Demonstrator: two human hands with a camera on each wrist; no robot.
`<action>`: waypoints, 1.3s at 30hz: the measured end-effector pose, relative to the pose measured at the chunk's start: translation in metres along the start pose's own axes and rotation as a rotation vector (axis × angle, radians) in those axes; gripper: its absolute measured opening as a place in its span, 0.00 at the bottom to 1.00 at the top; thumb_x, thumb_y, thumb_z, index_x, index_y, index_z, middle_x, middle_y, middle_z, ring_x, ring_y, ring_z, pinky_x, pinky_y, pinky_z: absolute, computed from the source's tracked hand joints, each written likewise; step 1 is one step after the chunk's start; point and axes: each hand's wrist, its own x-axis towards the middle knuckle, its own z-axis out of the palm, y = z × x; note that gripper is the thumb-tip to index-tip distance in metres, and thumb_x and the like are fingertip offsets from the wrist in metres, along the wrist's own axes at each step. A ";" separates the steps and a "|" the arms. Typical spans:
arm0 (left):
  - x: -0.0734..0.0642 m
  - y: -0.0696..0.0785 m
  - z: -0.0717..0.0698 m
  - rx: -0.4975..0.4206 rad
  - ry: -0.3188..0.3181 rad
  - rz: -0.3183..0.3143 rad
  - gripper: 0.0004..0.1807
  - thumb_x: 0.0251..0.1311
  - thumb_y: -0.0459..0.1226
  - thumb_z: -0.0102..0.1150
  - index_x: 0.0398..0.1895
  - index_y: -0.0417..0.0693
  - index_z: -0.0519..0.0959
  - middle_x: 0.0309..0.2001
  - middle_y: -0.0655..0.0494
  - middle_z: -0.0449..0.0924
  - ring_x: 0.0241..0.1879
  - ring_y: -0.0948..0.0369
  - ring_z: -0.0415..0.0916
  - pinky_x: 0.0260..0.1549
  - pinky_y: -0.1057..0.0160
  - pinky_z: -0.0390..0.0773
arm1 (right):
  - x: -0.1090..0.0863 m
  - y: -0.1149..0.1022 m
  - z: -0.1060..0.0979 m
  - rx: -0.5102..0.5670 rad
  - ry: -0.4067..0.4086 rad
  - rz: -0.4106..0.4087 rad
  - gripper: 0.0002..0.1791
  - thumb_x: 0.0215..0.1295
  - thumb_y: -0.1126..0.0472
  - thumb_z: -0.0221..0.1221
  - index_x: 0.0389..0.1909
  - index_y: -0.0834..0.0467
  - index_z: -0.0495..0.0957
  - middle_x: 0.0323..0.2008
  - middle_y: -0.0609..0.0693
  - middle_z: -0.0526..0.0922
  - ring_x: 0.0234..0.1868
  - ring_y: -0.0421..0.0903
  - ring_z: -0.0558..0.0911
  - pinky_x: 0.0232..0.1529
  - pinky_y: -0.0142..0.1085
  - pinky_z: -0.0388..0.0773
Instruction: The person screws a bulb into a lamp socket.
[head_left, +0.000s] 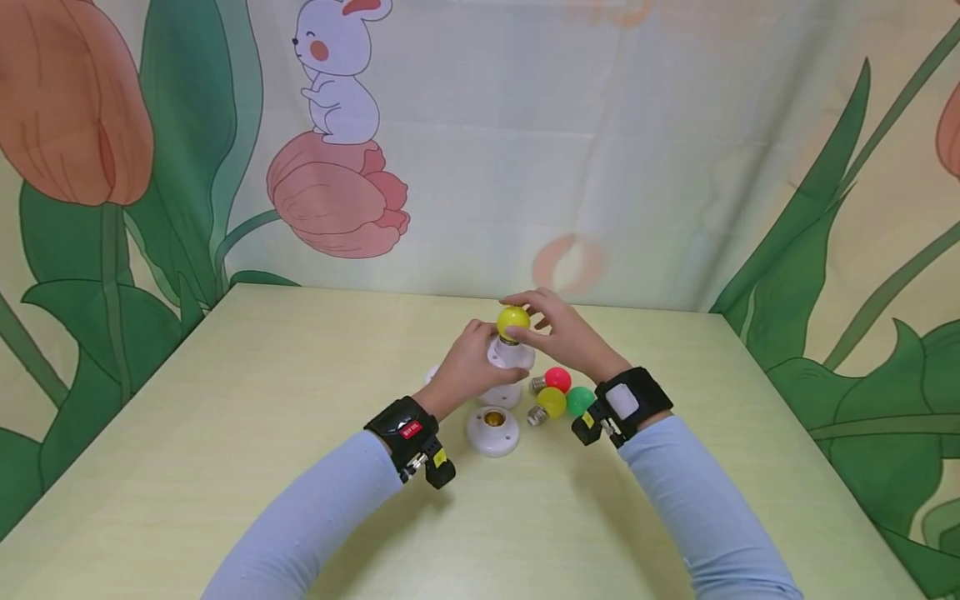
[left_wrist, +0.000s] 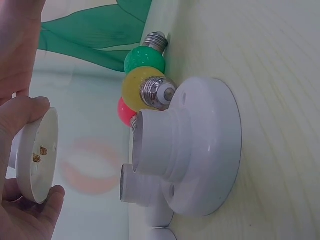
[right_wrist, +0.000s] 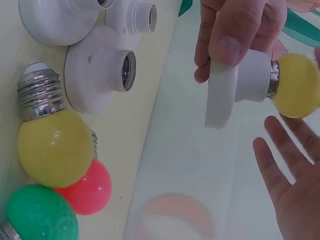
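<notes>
My left hand (head_left: 474, 364) grips a white lamp socket (head_left: 512, 354) by its round base, lifted above the table. A yellow light bulb (head_left: 513, 322) sits in that socket's mouth, with part of its metal screw base showing in the right wrist view. My right hand (head_left: 564, 335) holds this bulb between thumb and forefinger, the other fingers spread apart from it. Seen from the left wrist, two brass contacts show on the hollow underside of the held socket base (left_wrist: 42, 160).
Below the hands stand more white sockets, the nearest socket (head_left: 492, 431) facing up with its mouth bare. To their right lie a red bulb (head_left: 557, 380), another yellow bulb (head_left: 552, 402) and a green bulb (head_left: 580, 401). A printed curtain (head_left: 480, 167) hangs behind the table (head_left: 247, 400).
</notes>
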 end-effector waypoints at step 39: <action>-0.001 -0.001 0.000 0.014 -0.007 -0.034 0.38 0.41 0.52 0.69 0.54 0.44 0.66 0.45 0.55 0.65 0.41 0.61 0.67 0.41 0.59 0.76 | -0.001 0.009 0.006 0.076 0.000 -0.010 0.21 0.61 0.52 0.57 0.56 0.43 0.69 0.54 0.44 0.71 0.49 0.40 0.69 0.46 0.46 0.73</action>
